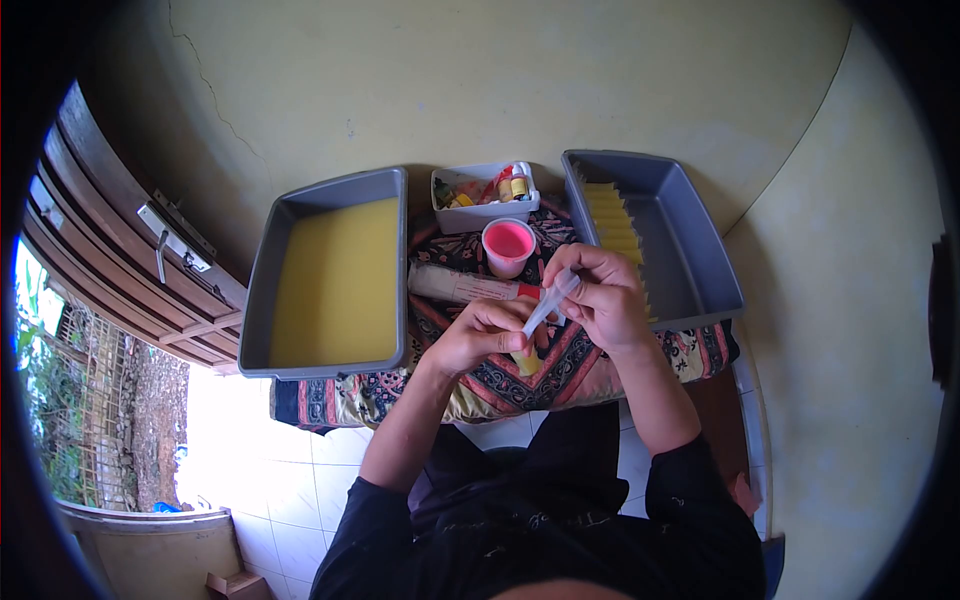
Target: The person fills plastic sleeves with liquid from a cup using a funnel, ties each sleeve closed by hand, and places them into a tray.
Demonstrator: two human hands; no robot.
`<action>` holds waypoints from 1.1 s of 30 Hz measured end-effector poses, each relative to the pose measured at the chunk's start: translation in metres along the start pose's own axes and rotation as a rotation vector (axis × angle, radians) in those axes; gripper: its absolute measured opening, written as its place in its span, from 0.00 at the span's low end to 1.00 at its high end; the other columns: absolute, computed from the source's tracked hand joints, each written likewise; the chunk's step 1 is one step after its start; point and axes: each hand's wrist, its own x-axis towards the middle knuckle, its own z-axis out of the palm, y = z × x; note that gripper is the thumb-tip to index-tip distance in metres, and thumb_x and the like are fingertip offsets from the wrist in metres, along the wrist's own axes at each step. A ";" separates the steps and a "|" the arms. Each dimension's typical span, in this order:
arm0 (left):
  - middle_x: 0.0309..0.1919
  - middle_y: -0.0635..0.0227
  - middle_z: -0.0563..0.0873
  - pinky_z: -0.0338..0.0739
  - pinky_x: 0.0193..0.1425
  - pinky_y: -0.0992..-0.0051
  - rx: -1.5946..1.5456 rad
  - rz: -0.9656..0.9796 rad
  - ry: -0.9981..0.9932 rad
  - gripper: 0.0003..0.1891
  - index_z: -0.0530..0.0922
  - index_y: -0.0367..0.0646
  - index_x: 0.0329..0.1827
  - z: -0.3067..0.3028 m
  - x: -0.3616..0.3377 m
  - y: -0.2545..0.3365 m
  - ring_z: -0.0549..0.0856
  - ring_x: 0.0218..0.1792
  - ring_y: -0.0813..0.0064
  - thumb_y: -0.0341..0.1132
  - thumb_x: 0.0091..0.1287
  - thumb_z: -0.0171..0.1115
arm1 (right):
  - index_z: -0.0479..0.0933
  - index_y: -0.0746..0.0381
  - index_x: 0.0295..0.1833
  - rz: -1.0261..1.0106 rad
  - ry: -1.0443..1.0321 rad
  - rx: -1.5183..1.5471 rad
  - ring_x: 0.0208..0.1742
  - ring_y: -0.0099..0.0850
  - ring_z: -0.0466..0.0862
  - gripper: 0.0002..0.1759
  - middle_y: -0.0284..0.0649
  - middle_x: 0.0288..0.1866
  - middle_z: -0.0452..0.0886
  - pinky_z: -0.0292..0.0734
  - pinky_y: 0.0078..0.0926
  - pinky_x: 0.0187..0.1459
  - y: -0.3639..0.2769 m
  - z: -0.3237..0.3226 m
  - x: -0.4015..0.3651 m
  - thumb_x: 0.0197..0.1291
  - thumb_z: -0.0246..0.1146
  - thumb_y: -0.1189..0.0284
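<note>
My left hand (480, 336) and my right hand (606, 298) are raised over the front of the cloth-covered table. Between them stretches a narrow, translucent plastic bag (546, 306). The left fingers pinch it lower down, and the right fingers grip its upper end. Just below the left fingertips shows a yellow part (526, 362), which looks like the bag's filled lower end; the join is hidden by the fingers. Behind the hands lies a long clear plastic packet (455, 284) with red print. A white tub (507, 262) with bright pink contents stands beyond it.
At left, a grey tray (402, 270) holds a flat yellow fill, probably liquid. The right grey tray (690, 250) has a row of yellow packets (612, 222) along its left side. A white box (485, 215) with small bottles sits at the back. An open door (150, 240) is at left.
</note>
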 end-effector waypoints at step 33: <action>0.46 0.57 0.76 0.62 0.62 0.64 0.969 0.018 0.343 0.10 0.75 0.34 0.40 0.002 -0.013 -0.002 0.74 0.52 0.60 0.34 0.72 0.51 | 0.76 0.63 0.37 -0.387 -0.222 -1.271 0.28 0.44 0.83 0.04 0.46 0.26 0.81 0.76 0.37 0.28 0.055 -0.019 -0.001 0.59 0.61 0.74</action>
